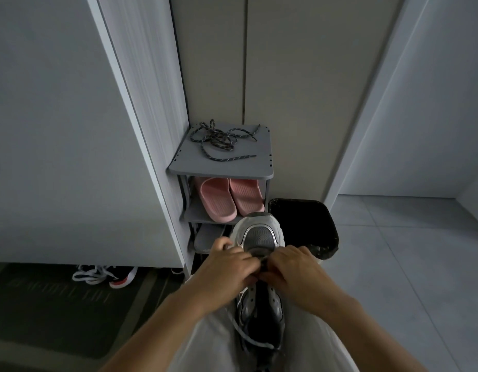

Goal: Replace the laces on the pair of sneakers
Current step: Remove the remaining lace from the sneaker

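We're sitting facing a tall white cabinet, with a dark floor mat lying under its edge down on our left. Straight ahead a grey shoe rack is standing against the wall, and a black-lined bin is sitting just beside it on the right. The sneaker we're working on is resting in our lap, toe pointing away toward the rack, grey mesh toe box facing up. Our left hand is curling over the sneaker's left side and our right hand is coming in from the other side, fingertips of both pinching together at the eyelets near the toe; what exactly is between them is hidden, can't tell. Pink slippers are sitting on the rack's second shelf. Dark speckled laces are lying in a loose tangle on top. A pale lace is trailing across the sneaker's heel end.
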{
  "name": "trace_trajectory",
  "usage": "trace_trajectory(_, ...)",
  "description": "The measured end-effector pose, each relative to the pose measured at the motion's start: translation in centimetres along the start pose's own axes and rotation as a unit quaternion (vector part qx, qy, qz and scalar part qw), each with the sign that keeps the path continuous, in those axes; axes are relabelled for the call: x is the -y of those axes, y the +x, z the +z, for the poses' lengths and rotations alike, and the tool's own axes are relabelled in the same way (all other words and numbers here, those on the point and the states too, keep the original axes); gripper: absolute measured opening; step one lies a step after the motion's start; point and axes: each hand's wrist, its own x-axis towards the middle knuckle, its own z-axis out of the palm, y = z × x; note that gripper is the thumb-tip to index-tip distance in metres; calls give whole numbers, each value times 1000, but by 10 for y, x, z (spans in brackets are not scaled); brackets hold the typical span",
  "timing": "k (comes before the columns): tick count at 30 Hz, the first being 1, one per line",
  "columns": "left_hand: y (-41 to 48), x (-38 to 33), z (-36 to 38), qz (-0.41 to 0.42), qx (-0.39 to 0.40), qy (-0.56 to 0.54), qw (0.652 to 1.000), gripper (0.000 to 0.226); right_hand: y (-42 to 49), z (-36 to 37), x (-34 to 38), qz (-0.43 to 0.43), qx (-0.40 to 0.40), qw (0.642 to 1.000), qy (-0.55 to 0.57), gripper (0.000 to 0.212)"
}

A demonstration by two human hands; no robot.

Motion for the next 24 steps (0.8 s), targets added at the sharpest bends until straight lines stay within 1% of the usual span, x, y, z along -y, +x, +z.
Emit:
trace_trajectory(1, -4, 5, 1, -4, -7, -27, 1000, 16, -2, -2, -4, 1, 28, 998, 55, 38)
trace_trajectory(2, -8, 10, 3, -12, -14, -55, 998, 20, -5, -4, -8, 7, 60, 990, 126, 31)
trace_trajectory(3, -11, 12, -1, -23, -20, -86, 996, 23, -10, -6, -13, 27, 63, 977, 202, 24)
trace_trajectory(5, -17, 22, -10, -67, -30, -126, 989, 31, -19, -14, -29, 114, 4, 944, 309, 26)
trace_trajectory(7, -28, 43, -21, -132, -54, -153, 978, 34, -31, -18, -52, 184, -56, 911, 365, 28)
trace_trajectory(10, -53, 79, -36, -226, -87, -188, 952, 24, -45, -14, -72, 237, -125, 865, 423, 31)
trace_trajectory(12, -60, 83, -37, -246, -74, -185, 949, 21, -44, -8, -68, 243, -134, 857, 434, 29)
trace_trajectory(13, -59, 78, -35, -250, -51, -179, 950, 20, -41, -4, -63, 234, -124, 861, 434, 23)
trace_trajectory(14, -55, 68, -32, -252, -24, -163, 954, 22, -36, -1, -55, 213, -109, 873, 425, 17)
trace_trajectory(15, -50, 56, -30, -239, -9, -140, 961, 28, -32, 1, -46, 187, -94, 895, 395, 12)
trace_trajectory(16, -44, 44, -26, -214, -9, -109, 971, 34, -27, 1, -37, 153, -90, 924, 339, 10)
trace_trajectory(18, -27, 20, -18, -127, -25, -60, 990, 34, -20, 1, -22, 82, -84, 976, 182, 18)
trace_trajectory(19, -17, 8, -14, -87, -13, -25, 996, 33, -16, 1, -15, 51, -81, 989, 113, 24)
trace_trajectory(20, -9, -2, -10, -72, 26, -7, 997, 31, -12, 0, -9, 35, -67, 995, 66, 28)
trace_trajectory(21, -3, -9, -6, -76, 52, 1, 996, 28, -8, -2, -4, 30, -42, 997, 60, 29)
trace_trajectory(22, -1, -12, -3, -85, 74, -5, 994, 23, -7, -1, -2, 32, -10, 995, 93, 30)
trace_trajectory(23, 0, -10, 0, -80, 70, -8, 994, 18, -8, 2, -3, 48, 8, 987, 154, 33)
trace_trajectory(24, 0, -6, 0, -72, 58, -17, 996, 17, -10, 4, -3, 75, 5, 971, 227, 37)
